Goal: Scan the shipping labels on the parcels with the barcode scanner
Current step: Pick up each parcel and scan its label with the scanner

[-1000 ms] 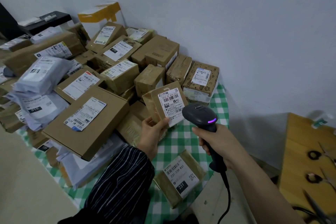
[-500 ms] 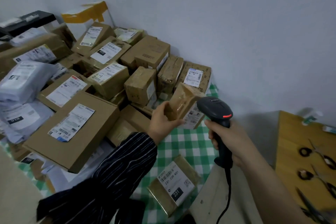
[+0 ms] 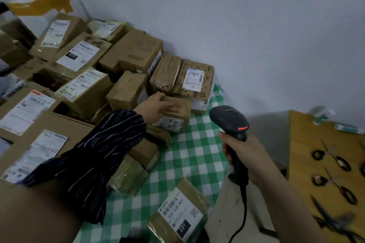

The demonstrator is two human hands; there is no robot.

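My left hand (image 3: pixel 153 107), in a striped sleeve, reaches forward and holds a small brown taped parcel (image 3: pixel 175 113) from above. The parcel sits on the green checked tablecloth (image 3: pixel 195 156), its label facing the front side. My right hand (image 3: pixel 244 156) grips the handle of the black barcode scanner (image 3: pixel 230 119), which shows a red light and points toward the parcels. It hangs to the right of the small parcel, apart from it. Another flat parcel with a "231" label (image 3: pixel 180 213) lies near the table's front edge.
Several cardboard boxes and grey mailers with labels fill the table's left and back, up to the white wall; one patterned box (image 3: pixel 194 79) stands just behind the small parcel. A wooden table (image 3: pixel 308 163) at the right carries scissors (image 3: pixel 333 158). The scanner cable (image 3: pixel 242 217) hangs down.
My left hand has carried the small parcel away from the scanner and set it down among the boxes at the back. The scanner's light went from purple to red; my right hand drifted right.
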